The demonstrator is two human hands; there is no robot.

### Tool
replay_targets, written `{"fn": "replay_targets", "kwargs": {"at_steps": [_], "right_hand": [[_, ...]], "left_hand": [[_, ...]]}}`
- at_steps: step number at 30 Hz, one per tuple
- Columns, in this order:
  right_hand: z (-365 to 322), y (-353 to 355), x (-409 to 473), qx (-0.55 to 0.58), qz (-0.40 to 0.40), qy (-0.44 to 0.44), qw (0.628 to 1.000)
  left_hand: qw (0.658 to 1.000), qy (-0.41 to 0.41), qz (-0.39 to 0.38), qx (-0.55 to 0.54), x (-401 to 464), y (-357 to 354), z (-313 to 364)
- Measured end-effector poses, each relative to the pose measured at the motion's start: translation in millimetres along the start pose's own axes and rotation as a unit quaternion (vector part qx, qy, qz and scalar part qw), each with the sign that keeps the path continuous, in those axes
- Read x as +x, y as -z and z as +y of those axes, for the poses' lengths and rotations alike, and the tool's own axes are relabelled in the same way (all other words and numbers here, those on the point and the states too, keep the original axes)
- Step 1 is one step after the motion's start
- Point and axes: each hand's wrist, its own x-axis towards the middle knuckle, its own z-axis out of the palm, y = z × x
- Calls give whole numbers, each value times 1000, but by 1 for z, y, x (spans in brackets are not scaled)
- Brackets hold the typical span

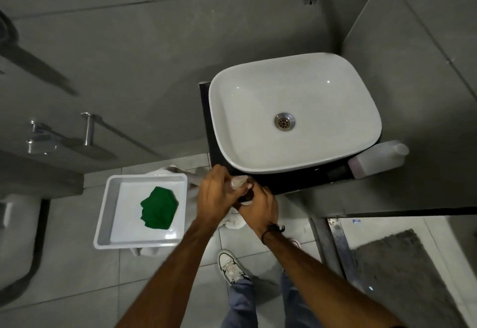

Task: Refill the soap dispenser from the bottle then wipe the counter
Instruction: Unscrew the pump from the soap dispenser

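Both hands (pixel 232 198) clasp clear dispenser (pixel 238 182) — glossy basin (pixel 294 113).

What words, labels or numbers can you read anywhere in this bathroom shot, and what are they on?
None can be read.
Refill bottle on the counter beside the sink: no legible label.
Small blue mark on the surface at lower right: too small and blurred.
Dispenser in the hands: no print visible.

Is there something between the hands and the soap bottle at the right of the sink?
Nothing visible blocks it. Both hands hold the dispenser at the counter's front edge. The soap bottle lies on the dark counter by the sink, and the counter between is bare.
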Motion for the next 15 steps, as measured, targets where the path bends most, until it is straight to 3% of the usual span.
{"fn": "replay_targets", "kwargs": {"at_steps": [3, 8, 15], "right_hand": [[2, -1, -1, -10, -6, -5, 1000], [5, 0, 4, -24, -15, 7, 1000], [11, -3, 5, -41, -18, 16, 999]], "left_hand": [[999, 25, 23, 4, -8, -3, 0], [994, -34, -2, -109, -15, 3, -14], [990, 69, 62, -104, -11, -12, -2]]}}
